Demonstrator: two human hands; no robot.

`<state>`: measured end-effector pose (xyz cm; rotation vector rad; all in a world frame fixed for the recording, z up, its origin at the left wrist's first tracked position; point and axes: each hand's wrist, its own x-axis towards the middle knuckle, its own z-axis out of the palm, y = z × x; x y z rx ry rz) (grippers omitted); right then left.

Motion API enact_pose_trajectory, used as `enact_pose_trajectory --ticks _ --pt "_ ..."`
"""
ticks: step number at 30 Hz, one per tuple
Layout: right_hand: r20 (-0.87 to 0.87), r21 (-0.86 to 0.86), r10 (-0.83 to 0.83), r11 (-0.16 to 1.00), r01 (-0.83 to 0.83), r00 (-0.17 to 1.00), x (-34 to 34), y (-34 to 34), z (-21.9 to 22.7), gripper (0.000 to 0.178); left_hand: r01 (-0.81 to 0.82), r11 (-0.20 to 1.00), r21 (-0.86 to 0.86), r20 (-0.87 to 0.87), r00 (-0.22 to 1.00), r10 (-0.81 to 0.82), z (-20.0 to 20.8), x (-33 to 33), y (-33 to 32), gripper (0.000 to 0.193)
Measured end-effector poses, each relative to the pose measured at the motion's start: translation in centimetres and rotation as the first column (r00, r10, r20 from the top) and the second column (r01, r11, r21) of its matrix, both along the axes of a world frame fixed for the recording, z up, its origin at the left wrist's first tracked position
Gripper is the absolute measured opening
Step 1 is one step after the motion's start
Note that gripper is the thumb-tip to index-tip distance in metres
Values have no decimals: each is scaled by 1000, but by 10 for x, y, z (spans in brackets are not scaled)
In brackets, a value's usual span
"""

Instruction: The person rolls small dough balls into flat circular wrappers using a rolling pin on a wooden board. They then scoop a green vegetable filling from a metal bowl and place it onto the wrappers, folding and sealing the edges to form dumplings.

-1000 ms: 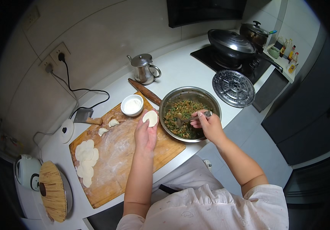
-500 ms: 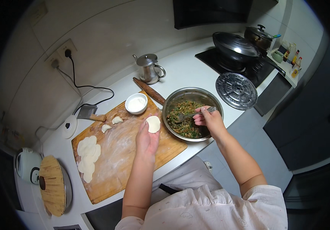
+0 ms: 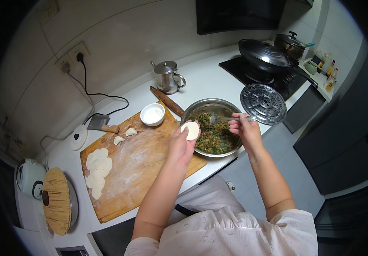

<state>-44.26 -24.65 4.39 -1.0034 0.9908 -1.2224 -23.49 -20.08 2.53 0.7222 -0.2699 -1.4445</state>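
My left hand [image 3: 181,147] holds a round dumpling wrapper [image 3: 191,131], thumb on its face, by the left rim of a steel mixing bowl [image 3: 211,100]. My right hand [image 3: 249,133] is closed around the handle of a metal spoon [image 3: 229,119]. The spoon's head is over the chopped green and brown filling [image 3: 214,145] and seems to carry some of it. On the floured wooden board [image 3: 128,183] lie a dumpling [image 3: 119,140], another dumpling [image 3: 131,132] and overlapping wrappers [image 3: 98,168].
A white bowl of flour [image 3: 152,120] stands on the board, beside a rolling pin [image 3: 167,101]. Behind are a steel kettle [image 3: 166,77] and a cleaver [image 3: 98,123]. A steamer rack [image 3: 263,103] and lidded wok [image 3: 263,53] are at right, a straw-coloured lid [image 3: 56,200] at left.
My left hand has moved right with the wrapper, up to the bowl. My right hand has moved right, and the spoon has risen from the filling toward the bowl's far side.
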Motion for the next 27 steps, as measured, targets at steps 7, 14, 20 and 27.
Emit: enact_pose_trajectory --ticks 7,14,20,27 --pt "36 -82 -5 997 8 999 -3 7 1 29 -45 996 75 36 998 42 -2 -17 -30 30" --pt "-401 -470 -76 872 -134 913 7 25 -10 19 79 997 22 -101 992 -76 7 -28 -33 45" --pt "-683 -709 -267 468 -528 680 11 42 -7 32 120 992 -25 -243 962 -123 13 -27 -37 51" --pt "-715 -694 -309 426 -581 627 10 51 -16 39 137 990 -37 -354 924 -142 8 -17 -38 55"
